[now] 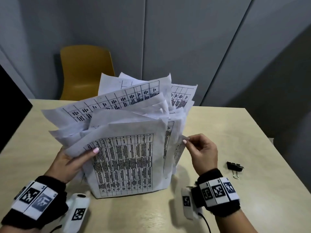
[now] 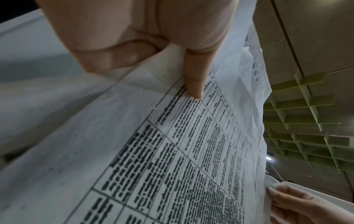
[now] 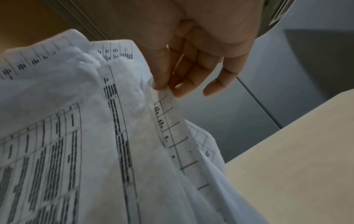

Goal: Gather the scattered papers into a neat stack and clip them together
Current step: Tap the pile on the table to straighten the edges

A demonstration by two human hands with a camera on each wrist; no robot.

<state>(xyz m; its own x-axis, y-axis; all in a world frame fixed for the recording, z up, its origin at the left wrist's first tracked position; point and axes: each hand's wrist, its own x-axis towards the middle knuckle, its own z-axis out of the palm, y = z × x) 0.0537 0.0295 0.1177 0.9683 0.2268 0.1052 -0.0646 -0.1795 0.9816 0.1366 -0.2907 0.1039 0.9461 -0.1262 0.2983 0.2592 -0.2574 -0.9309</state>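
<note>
A ragged bundle of printed papers [image 1: 127, 158] stands on its lower edge on the beige table [image 1: 235, 132], its sheets fanned out unevenly at the top. My left hand [image 1: 74, 162] grips the bundle's left side, thumb across the front sheet [image 2: 172, 151]. My right hand [image 1: 200, 152] pinches the edge of one sheet [image 3: 168, 106] at the bundle's right side between thumb and forefinger. A black binder clip [image 1: 234, 167] lies on the table just right of my right hand, untouched.
A yellow chair [image 1: 85, 71] stands behind the table's far edge, against grey wall panels. A dark object [image 1: 10, 105] sits at the left edge of the head view.
</note>
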